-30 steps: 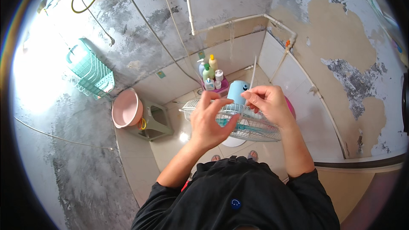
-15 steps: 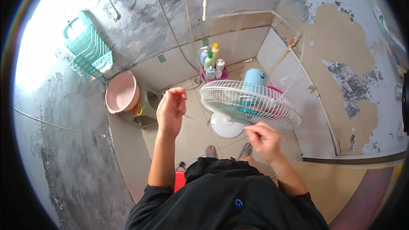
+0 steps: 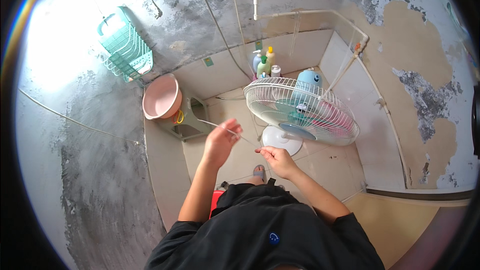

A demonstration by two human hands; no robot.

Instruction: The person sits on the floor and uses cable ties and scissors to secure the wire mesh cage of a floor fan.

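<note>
In front of my body, my right hand (image 3: 278, 161) pinches one end of a thin pale cord (image 3: 248, 141) between thumb and fingers. The cord runs up and left to my left hand (image 3: 222, 143), whose curled, slightly blurred fingers hold it. Its free tip sticks out past that hand toward the stool. Just beyond my right hand is a white standing fan (image 3: 301, 110), its wide wire cage tilted over a round white base (image 3: 281, 140). I cannot make out exactly what the cord is made of.
A pink basin (image 3: 162, 97) rests on a grey stool (image 3: 194, 115) at the left wall, below a hanging green basket (image 3: 127, 50). Several pump bottles (image 3: 264, 65) stand in the far corner. A light blue container (image 3: 309, 78) is behind the fan. Something red (image 3: 216, 201) is beside me.
My right hand has moved left and away from the fan, toward my left hand. My left hand has shifted right and lower in the picture, and more of the cord shows.
</note>
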